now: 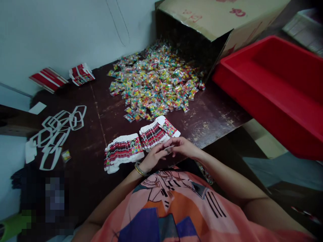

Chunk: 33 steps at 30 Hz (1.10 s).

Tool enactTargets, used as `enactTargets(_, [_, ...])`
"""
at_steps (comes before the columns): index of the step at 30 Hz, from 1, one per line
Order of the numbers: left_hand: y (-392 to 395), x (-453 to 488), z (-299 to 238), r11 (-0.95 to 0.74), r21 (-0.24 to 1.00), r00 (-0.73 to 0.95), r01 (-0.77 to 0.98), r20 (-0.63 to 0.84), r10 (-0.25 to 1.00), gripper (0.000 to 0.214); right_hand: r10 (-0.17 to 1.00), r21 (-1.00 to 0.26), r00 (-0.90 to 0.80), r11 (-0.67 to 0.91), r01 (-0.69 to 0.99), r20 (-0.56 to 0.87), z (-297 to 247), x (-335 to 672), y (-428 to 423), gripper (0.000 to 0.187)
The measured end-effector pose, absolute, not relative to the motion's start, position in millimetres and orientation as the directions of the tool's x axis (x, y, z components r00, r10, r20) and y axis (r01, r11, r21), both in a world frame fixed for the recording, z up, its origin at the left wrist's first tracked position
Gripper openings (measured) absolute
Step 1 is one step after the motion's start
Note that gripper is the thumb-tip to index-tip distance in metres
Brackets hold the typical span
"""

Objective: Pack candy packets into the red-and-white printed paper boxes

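Pale piece held between left grip and right grip; cartons just beyond

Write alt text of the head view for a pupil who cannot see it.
A person's left hand and right hand meet at a small, unclear item beside two rows of printed card pieces on a dark table. Beyond lies a heap of colourful packets.

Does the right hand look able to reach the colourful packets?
Probably yes: the colourful packets lie just past the printed cartons, which look low enough for the right hand to pass over.
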<state>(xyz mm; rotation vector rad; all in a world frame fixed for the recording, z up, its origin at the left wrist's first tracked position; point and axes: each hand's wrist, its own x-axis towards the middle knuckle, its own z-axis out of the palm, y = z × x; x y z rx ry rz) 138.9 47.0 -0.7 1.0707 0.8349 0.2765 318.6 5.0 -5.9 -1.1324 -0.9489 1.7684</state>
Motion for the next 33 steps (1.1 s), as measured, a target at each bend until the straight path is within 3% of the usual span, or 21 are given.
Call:
enactTargets(2, [49,138,1,0.427,0.876,0.681,0.225,-0.454,0.575,0.029,0.942,-0.954,-0.211,-0.285,-0.093,-0.261,-4,317,3,0.025])
enactTargets(5, [50,138,0,0.511,0.838,0.604,0.194,-0.512,0.610,0.028,0.981,-0.994,-0.186,-0.034,0.100,-0.052,6,315,-1,0.022])
enactTargets(7, [50,138,0,0.576,0.805,0.574,0.143,-0.542,0.614,0.030,0.983,-0.991,-0.183,0.040,0.131,0.015,13,315,-2,0.025])
enactTargets(11, [51,137,2,0.672,0.741,0.692,0.020,-0.495,0.526,0.038,0.995,-0.995,-0.098,-0.008,0.094,-0.017,15,322,6,0.025])
enactTargets(14, [50,134,3,0.629,0.776,0.738,0.034,-0.444,0.508,0.044,0.991,-0.997,-0.117,-0.066,0.042,-0.070,7,324,9,0.024])
enactTargets(16, [47,133,2,0.616,0.785,0.717,0.066,-0.466,0.518,0.044,0.995,-0.997,-0.094,-0.023,0.074,-0.030,-2,321,6,0.023])
enactTargets(19, [41,134,-3,0.724,0.687,0.700,0.060,-0.547,0.460,0.048,0.995,-0.976,-0.043,0.095,0.195,0.089,-9,316,-6,0.026])
enactTargets(21, [36,136,-6,0.774,0.630,0.745,0.064,-0.546,0.383,0.050,0.994,-0.971,-0.073,0.091,0.219,0.076,-7,324,-14,0.026])
enactTargets(23, [36,139,-6,0.753,0.650,0.794,0.102,-0.509,0.332,0.049,0.984,-0.975,-0.176,0.040,0.219,0.001,2,344,-20,0.025])
enactTargets(27, [49,141,-1,0.603,0.781,0.748,0.164,-0.497,0.440,0.045,0.908,-0.911,-0.406,0.076,0.405,-0.105,12,390,-14,0.025])
enactTargets(31, [65,137,1,0.656,0.752,0.653,0.069,-0.530,0.540,0.039,0.949,-0.745,-0.309,0.250,0.618,0.062,-21,402,17,0.045])
enactTargets(33, [69,132,1,0.684,0.729,0.647,0.035,-0.538,0.540,0.038,0.946,-0.704,-0.293,0.302,0.643,0.138,-40,400,32,0.037])
